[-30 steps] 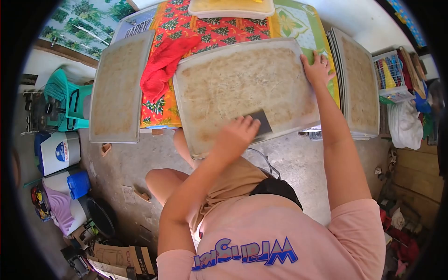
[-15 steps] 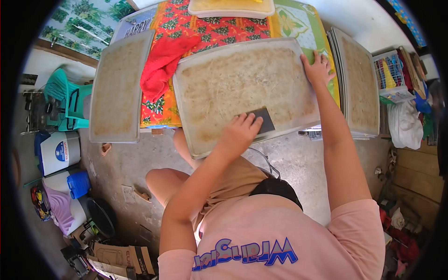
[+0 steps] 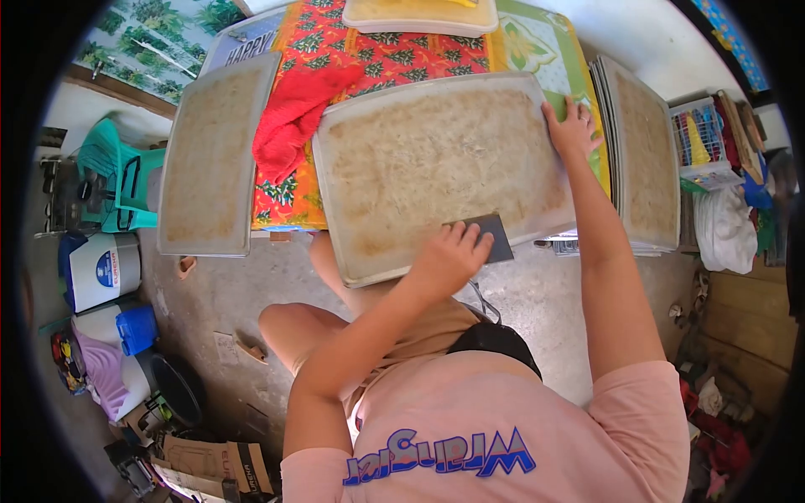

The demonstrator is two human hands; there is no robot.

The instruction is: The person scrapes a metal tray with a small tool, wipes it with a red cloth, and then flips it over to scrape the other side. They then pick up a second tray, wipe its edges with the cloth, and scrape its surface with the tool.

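While a red, tree-patterned tablecloth (image 3: 404, 57) is spreading before me, a stained, grey rectangular tray (image 3: 444, 159) is lying on it, jutting past the near edge. My right hand (image 3: 573, 134) is touching the tray's right edge, fingers spread; my left hand (image 3: 451, 261), fingers bunched, is holding a dark-grey rectangular sheet (image 3: 500, 240) at the near rim.

Table (image 3: 407, 57) with tray (image 3: 444, 159), cloth (image 3: 289, 117), tub (image 3: 419, 30)

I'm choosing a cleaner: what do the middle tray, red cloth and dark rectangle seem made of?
Middle tray: probably metal, dull; grey, brown-stained, thin-rimmed.
Red cloth: likely terry or microfibre; fuzzy, matte, softly folded.
Dark rectangle: matte, flat, straight-edged; perhaps metal, plastic or abrasive sheet, unclear.
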